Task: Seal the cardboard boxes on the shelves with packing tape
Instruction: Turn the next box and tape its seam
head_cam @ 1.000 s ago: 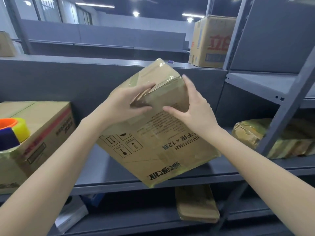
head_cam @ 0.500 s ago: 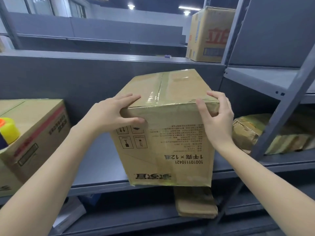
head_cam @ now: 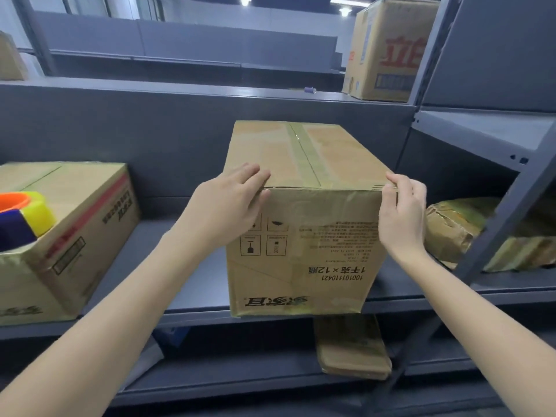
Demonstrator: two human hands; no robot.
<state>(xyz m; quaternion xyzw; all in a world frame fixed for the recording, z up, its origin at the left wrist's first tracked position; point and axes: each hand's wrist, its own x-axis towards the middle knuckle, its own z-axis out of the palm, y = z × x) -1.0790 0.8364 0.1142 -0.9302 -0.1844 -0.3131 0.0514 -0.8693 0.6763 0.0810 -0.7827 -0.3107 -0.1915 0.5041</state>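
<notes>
Item in hand: the upright brown cardboard box (head_cam: 304, 236), its black print upside down, stands at the front edge of the grey metal shelf (head_cam: 195, 290), between your arms.
Left hand: your left hand (head_cam: 228, 203) grips the top front left corner, fingers over the top and thumb on the front face.
Right hand: your right hand (head_cam: 401, 212) pinches the top front right corner.
Done: a glossy strip of packing tape (head_cam: 304, 155) runs along the top seam, so this face looks sealed.
Left, as judged: the wide cardboard box with a red stripe (head_cam: 90, 212), to your left, shows a seam line with no strip that can be made out. The orange, yellow and purple tape rolls (head_cam: 27, 212) sit on it, and you hold none.
Also on the shelving: a tall box with red characters (head_cam: 388, 49) above, a crumpled cardboard bundle (head_cam: 457, 230) at right, and flattened cardboard (head_cam: 352, 347) below.
Hidden: the held box's underside and back. The tape rolls are cut off by the frame edge. The bundle is partly behind an upright. The tall box's seal cannot be read.
</notes>
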